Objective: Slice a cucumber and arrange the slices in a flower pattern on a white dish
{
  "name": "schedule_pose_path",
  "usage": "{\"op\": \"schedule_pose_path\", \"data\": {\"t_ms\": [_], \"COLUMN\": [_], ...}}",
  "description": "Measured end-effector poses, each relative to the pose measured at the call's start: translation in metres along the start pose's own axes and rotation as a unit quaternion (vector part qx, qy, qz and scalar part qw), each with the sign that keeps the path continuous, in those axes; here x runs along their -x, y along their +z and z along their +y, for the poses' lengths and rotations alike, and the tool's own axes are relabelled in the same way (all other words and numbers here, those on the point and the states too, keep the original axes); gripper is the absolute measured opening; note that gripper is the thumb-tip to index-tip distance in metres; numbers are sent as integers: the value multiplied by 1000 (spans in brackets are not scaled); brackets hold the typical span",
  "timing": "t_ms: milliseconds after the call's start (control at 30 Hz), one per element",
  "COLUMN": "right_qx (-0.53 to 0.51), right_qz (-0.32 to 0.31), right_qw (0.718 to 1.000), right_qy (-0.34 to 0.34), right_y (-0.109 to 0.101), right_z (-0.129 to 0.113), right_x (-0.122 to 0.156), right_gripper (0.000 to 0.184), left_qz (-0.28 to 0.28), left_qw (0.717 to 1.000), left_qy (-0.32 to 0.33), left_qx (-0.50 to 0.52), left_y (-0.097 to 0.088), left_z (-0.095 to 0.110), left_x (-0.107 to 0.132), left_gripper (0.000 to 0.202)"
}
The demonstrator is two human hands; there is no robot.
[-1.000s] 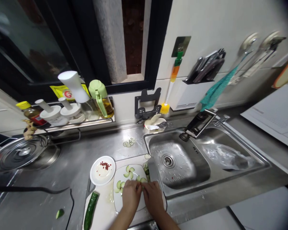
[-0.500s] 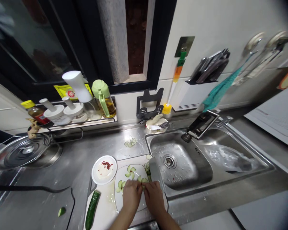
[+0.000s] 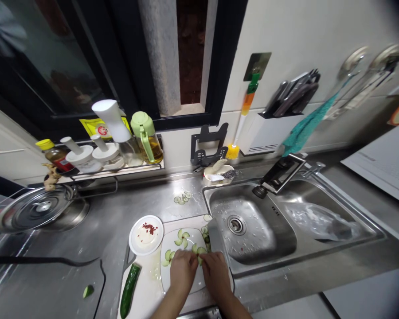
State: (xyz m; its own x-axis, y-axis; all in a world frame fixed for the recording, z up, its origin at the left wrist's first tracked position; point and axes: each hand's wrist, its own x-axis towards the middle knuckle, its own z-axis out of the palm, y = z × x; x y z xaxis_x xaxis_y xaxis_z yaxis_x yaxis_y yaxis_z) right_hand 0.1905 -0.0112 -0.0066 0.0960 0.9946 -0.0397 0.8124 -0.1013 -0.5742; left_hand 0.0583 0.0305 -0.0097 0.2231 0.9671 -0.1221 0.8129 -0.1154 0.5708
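A square white plate (image 3: 166, 277) lies on the cutting board (image 3: 145, 283), with thin cucumber slices (image 3: 182, 237) set in small flower-like fans on it. Over the plate's right part my two hands work close together. My left hand (image 3: 183, 269) is closed, its fingertips pinched by the fan of slices; what it holds is hidden. Beside it, my right hand (image 3: 217, 271) pinches a cucumber slice (image 3: 201, 251) at that same fan. A knife blade (image 3: 215, 235) and more slices (image 3: 205, 231) lie along the board's right side. At its left lies a piece of whole cucumber (image 3: 130, 290).
A small white dish (image 3: 146, 248) with red bits stands at the board's upper left. Cucumber rings (image 3: 182, 198) lie on the steel counter. To the right is a double sink (image 3: 252, 243); a rack of bottles (image 3: 142, 166) and a lidded pan (image 3: 41, 210) stand left.
The view has shifted slightly, so everything sits a little further right. Both hands stay over the same slices, with only small finger movement.
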Motion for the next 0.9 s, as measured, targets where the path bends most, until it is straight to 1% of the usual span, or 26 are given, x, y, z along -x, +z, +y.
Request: {"op": "schedule_pose_path", "data": {"t_ms": [100, 167, 233, 300, 400, 500, 600, 667, 733, 900], "right_qx": [15, 23, 24, 20, 15, 5, 2, 6, 8, 5], "right_qz": [-2, -5, -4, -3, 2, 10, 21, 24, 22, 17], "right_qw": [1000, 1000, 1000, 1000, 1000, 999, 998, 998, 998, 997], "right_qy": [-6, -10, -13, -18, -23, -41, -60, -63, -66, -70], "right_y": [-1, -3, -5, -7, -8, -8, -5, -3, 0, 1], "right_z": [1, 2, 3, 4, 4, 3, -1, -3, -5, -6], "right_x": [0, -1, -1, -2, -3, -5, -7, -8, -9, -8], "right_gripper": [27, 26, 27, 27, 26, 25, 24, 23, 23, 23], "left_qz": [14, 34, 60, 83, 104, 114, 111, 101, 97, 94], "left_qw": [1000, 999, 998, 996, 993, 985, 976, 971, 967, 967], "left_qy": [6, 9, 9, 0, -48, -126, -187, -216, -231, -222], "left_qx": [11, 21, 27, 26, 4, -20, -24, -29, -45, -79], "left_y": [-5, -11, -19, -31, -53, -74, -89, -95, -98, -99], "left_z": [0, -4, -13, -27, -56, -84, -104, -111, -114, -119], "left_x": [1, 1, -1, -3, -10, -17, -25, -31, -37, -53], "left_gripper": [20, 21, 23, 26, 27, 26, 23, 24, 25, 26]}}
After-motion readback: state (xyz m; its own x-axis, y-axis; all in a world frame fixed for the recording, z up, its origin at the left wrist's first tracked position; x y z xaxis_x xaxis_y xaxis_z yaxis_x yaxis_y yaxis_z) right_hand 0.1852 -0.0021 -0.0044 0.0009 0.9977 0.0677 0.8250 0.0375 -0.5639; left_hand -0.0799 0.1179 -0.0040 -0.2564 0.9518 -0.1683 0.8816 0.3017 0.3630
